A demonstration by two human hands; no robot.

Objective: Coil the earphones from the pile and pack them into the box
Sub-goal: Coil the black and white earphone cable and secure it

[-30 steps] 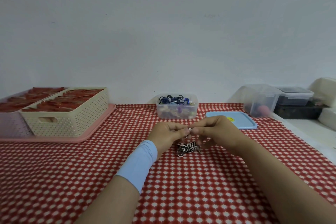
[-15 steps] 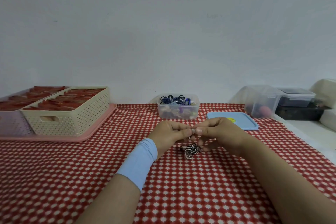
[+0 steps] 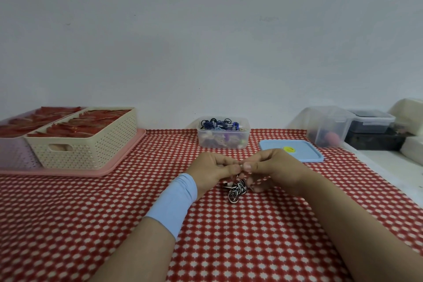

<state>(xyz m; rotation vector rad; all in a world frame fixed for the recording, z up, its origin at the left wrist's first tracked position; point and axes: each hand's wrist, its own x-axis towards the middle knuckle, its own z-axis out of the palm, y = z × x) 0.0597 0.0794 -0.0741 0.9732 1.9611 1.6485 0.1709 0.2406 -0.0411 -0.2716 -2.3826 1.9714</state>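
Note:
A black-and-white striped earphone cable (image 3: 237,189) hangs in a small bundle just above the red checked tablecloth (image 3: 229,236). My left hand (image 3: 214,170) and my right hand (image 3: 272,168) meet above it, fingertips together, each pinching a small white end of the earphones. Behind them stands a clear plastic box (image 3: 223,136) holding several coiled earphones, blue and black ones on top. Its light blue lid (image 3: 291,153) lies flat to the right of it.
A cream perforated basket (image 3: 84,144) of red packets sits on a pink tray (image 3: 68,170) at the back left. Clear and dark storage tubs (image 3: 329,126) stand at the back right, beside a white ledge (image 3: 393,165).
The striped bundle has turned and shifted slightly beneath my fingers. Both hands stay together at the same spot.

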